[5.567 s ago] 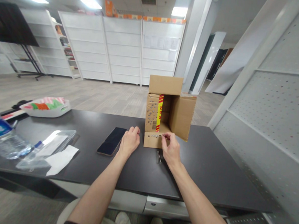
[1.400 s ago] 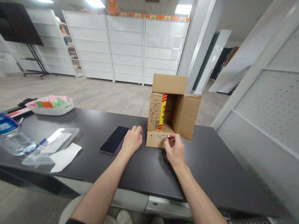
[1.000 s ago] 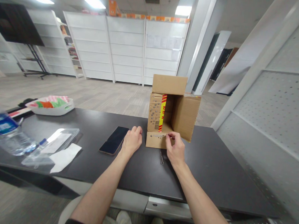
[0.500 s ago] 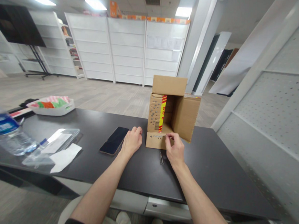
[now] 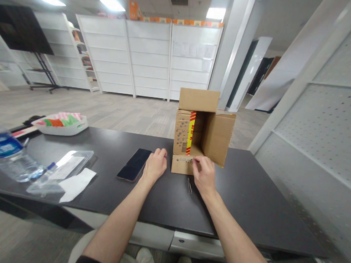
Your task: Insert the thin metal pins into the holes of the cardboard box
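A cardboard box lies open toward me, its flaps spread. Small round metal pieces dot its left flap, and a row of them runs along the lower flap. At the right end of that row is my right hand, thumb and forefinger pinched against the cardboard. Whatever sits between those fingertips is too small to make out. My left hand rests on the desk with curled fingers, between the box and a dark phone; its grip is hidden. Metal tweezers lie below the lower flap.
On the black desk at left are a clear plastic case, a white paper slip and a large water bottle lying tilted. A white basket with colourful packets stands behind them. A perforated panel borders the right.
My right hand has shifted slightly left along the lower flap, its fingertips still pinched. My left hand and the box stay where they were.
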`<state>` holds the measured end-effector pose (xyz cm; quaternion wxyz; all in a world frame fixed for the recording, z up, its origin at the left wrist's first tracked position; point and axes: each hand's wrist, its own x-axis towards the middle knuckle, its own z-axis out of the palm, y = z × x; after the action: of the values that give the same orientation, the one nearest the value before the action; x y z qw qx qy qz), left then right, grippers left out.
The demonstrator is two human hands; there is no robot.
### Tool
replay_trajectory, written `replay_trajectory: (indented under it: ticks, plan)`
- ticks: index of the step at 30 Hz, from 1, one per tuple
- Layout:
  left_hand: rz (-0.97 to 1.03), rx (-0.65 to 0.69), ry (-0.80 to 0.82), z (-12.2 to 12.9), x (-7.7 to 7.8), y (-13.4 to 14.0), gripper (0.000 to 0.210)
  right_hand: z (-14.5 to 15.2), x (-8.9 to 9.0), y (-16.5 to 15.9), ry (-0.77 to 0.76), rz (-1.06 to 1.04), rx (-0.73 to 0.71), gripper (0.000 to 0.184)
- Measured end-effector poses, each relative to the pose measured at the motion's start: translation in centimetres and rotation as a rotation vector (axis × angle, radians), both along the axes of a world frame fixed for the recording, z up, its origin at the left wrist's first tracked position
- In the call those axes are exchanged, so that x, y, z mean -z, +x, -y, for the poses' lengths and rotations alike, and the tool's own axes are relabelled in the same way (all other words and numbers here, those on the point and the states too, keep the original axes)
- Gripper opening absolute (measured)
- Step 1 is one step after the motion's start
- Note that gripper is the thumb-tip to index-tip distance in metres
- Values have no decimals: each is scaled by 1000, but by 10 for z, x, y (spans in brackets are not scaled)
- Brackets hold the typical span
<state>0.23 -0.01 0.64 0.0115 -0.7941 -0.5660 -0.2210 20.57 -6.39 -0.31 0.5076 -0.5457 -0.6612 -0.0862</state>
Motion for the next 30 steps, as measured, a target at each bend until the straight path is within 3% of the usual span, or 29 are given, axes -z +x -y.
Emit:
replay_trajectory:
  ticks: [13, 30]
  plan:
    - [9, 3, 8, -1, 1, 0, 20, -1, 2, -1, -67, 148, 94, 18]
    - [17, 0, -7, -1, 0, 0, 21, -2, 9, 0, -106, 150, 152, 21]
